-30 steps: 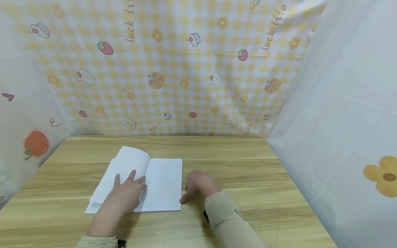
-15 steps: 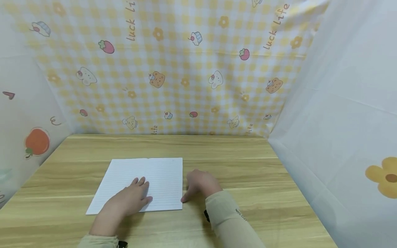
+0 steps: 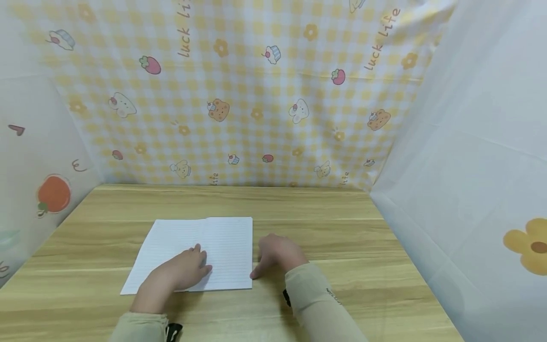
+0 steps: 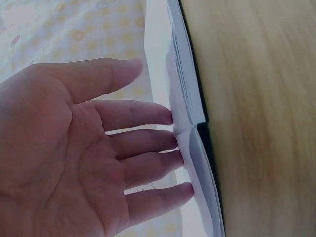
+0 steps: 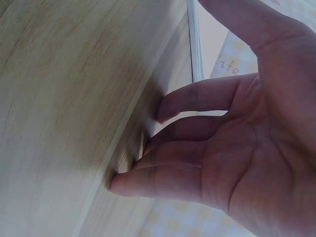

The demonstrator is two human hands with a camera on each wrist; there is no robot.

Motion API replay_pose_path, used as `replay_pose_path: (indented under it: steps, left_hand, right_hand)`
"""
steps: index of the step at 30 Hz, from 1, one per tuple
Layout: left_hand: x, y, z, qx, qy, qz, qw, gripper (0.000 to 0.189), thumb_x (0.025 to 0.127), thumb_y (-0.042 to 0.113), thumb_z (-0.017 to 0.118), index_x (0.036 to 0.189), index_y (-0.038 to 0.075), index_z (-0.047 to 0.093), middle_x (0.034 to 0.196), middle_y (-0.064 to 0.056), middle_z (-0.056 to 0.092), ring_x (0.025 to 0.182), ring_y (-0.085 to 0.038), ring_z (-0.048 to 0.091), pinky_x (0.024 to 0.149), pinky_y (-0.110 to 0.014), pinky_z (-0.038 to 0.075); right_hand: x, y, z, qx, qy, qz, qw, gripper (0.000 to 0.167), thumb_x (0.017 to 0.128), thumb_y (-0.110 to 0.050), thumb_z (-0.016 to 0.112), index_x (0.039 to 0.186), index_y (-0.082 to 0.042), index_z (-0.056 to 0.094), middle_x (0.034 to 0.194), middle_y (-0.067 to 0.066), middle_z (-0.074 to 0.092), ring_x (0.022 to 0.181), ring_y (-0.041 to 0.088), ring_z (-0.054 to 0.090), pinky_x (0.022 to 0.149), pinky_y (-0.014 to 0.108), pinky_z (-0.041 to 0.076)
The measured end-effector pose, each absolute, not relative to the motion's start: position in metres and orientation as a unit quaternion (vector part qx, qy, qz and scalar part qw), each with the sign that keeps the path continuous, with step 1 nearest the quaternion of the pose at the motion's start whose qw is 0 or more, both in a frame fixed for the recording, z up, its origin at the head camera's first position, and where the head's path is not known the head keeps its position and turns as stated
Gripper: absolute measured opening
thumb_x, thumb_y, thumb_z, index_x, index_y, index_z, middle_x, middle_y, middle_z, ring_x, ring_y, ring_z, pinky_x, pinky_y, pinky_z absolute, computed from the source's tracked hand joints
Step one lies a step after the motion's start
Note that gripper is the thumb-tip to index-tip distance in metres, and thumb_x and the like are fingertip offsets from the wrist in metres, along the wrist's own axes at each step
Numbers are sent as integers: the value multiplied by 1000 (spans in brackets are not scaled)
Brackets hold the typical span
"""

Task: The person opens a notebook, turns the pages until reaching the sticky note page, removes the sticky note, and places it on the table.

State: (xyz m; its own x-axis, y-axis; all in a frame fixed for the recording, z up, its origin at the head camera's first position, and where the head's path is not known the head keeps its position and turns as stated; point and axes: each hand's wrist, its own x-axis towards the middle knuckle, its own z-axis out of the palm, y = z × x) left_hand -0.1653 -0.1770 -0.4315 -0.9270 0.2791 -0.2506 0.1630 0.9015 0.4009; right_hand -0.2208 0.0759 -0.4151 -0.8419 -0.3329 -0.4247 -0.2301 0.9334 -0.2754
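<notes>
Bare left hand (image 3: 181, 271), bare right hand (image 3: 278, 251), beige cloth left sleeve (image 3: 138, 327) with wrinkled cuff, small black piece (image 3: 173, 331) at its inner edge, beige cloth right sleeve (image 3: 318, 304) with small dark lettering (image 3: 334, 295), another black piece (image 3: 287, 298) beside its cuff.

The checked cloth (image 3: 265, 90) reads "luck life" at upper right, a cut-off "luck li" at upper left of centre, "life" twice along its bottom; the right sleeve's (image 3: 320, 308) print is illegible.
</notes>
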Motion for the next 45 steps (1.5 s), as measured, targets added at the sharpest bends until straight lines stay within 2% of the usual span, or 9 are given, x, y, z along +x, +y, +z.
replay_pose_path:
  steps: [5,10,20,29,34,37,41,45]
  left_hand:
    - [-167,-177,-432,112,960,204,157,56,106,26,62,140,-19,56,154,-50,37,146,-66,39,120,-74,35]
    - [-166,-181,-431,105,953,233,166,56,107,28,60,141,-17,57,157,-48,36,148,-66,36,121,-75,32]
    - [-166,-181,-428,102,949,251,164,52,107,26,60,139,-15,60,158,-47,35,149,-64,36,121,-74,33]
    - [-165,-180,-428,102,950,246,161,44,106,24,62,133,-11,66,156,-47,39,147,-63,40,120,-72,36]
    - [-164,-180,-429,103,950,249,158,47,105,24,64,133,-13,65,156,-47,39,148,-63,39,121,-73,35]
    - [-164,-180,-429,106,953,239,152,59,100,33,72,133,-15,65,153,-49,40,145,-64,42,119,-73,37]
    - [-163,-180,-428,108,954,234,152,93,84,49,88,140,-18,57,153,-51,37,144,-66,42,118,-74,38]
    - [-160,-179,-429,110,946,253,168,123,72,55,95,153,-19,39,159,-51,25,151,-68,26,122,-77,28]
  right_hand:
    - [-222,77,-416,-142,953,-106,244,49,73,-50,96,84,-15,63,82,-4,55,76,15,49,68,35,46]
    - [-221,75,-416,-147,953,-100,244,53,74,-52,95,75,-17,56,76,-4,47,71,14,44,64,33,40]
    - [-222,72,-417,-150,954,-99,241,54,73,-49,96,70,-18,52,72,-5,42,67,13,42,61,32,37]
    - [-221,72,-417,-148,953,-95,247,48,74,-52,95,82,-16,63,79,-6,53,74,14,47,68,34,44]
    - [-221,72,-418,-145,952,-100,250,48,74,-51,95,83,-15,64,80,-5,54,75,14,48,69,35,45]
    - [-222,71,-419,-146,952,-102,247,48,74,-51,95,82,-15,64,79,-5,55,75,14,48,68,34,45]
    - [-222,69,-419,-146,955,-103,238,48,74,-52,95,81,-17,64,79,-5,58,73,14,50,68,34,46]
    - [-220,68,-418,-145,957,-103,231,52,74,-52,95,75,-16,57,74,-4,52,69,14,47,64,32,41]
